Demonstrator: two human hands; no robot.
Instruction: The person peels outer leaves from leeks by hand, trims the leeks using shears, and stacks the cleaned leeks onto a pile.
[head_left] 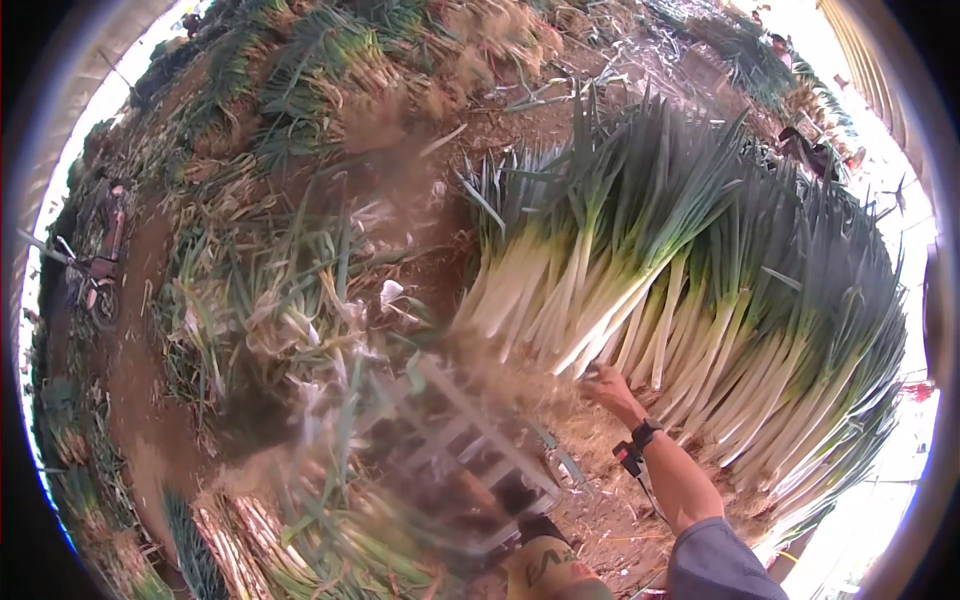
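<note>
My right hand (pixel 606 388) is at the root ends of a long row of leeks (pixel 745 340) with white stalks and dark green tops. Its fingers look curled beside the end of a bright white leek (pixel 625 308) that lies on top of the row; what they hold is too small to make out. A black band with a red-and-black device (pixel 628 456) is on that wrist. My left hand does not show. Below centre, a grey slatted crate or frame (pixel 485 445) is blurred by a smear over the view.
Loose leaves and trimmings (pixel 270 310) cover the ground to the left. More leek bundles (pixel 245 550) lie at the lower left, with heaps of them (pixel 320 75) at the top. A parked two-wheeler (pixel 102 268) stands at the far left. Printed fabric (pixel 555 572) shows at the bottom.
</note>
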